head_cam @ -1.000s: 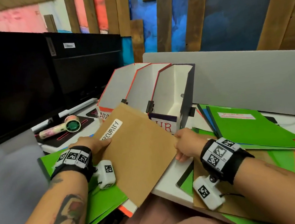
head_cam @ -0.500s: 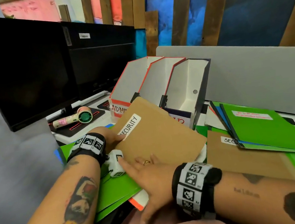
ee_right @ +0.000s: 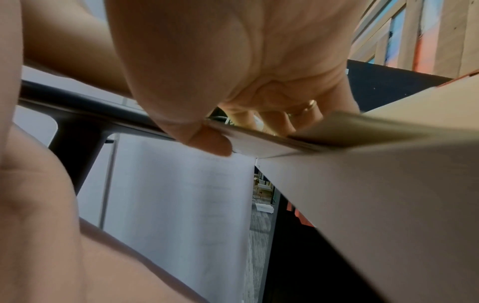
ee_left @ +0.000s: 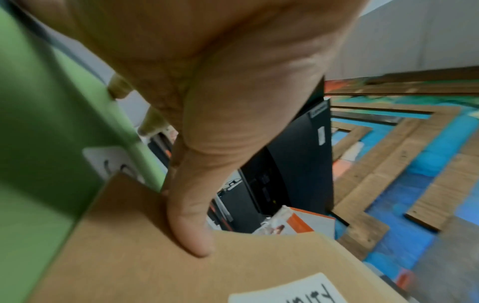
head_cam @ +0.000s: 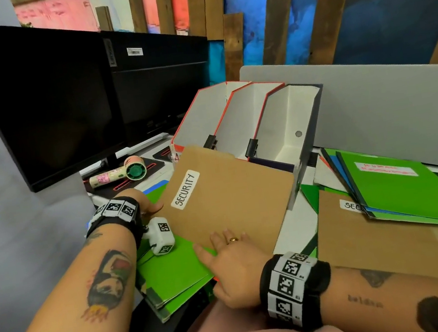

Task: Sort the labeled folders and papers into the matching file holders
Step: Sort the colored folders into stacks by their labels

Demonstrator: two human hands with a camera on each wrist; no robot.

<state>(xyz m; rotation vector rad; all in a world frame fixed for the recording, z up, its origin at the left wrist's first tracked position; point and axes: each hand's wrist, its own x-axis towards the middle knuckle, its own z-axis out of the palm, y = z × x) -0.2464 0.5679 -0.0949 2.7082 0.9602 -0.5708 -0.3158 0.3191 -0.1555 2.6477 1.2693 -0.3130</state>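
Black monitor (head_cam: 42, 100) stood at 10 o'clock. White file holders (head_cam: 276, 118) at 12. Brown SECURITY folder (head_cam: 231, 203) tilted before holders, above green folders (head_cam: 171, 274). Left hand (head_cam: 144, 204) pinched folder's left edge, thumb on top; right hand (head_cam: 235, 270) gripped its near edge. Hands apart.

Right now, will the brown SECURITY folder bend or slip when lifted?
The SECURITY folder probably stays fairly stiff: it looks flat, held only at two edges. Its matte card looks unlikely to slip. Loose paper hanging under it might slide out.
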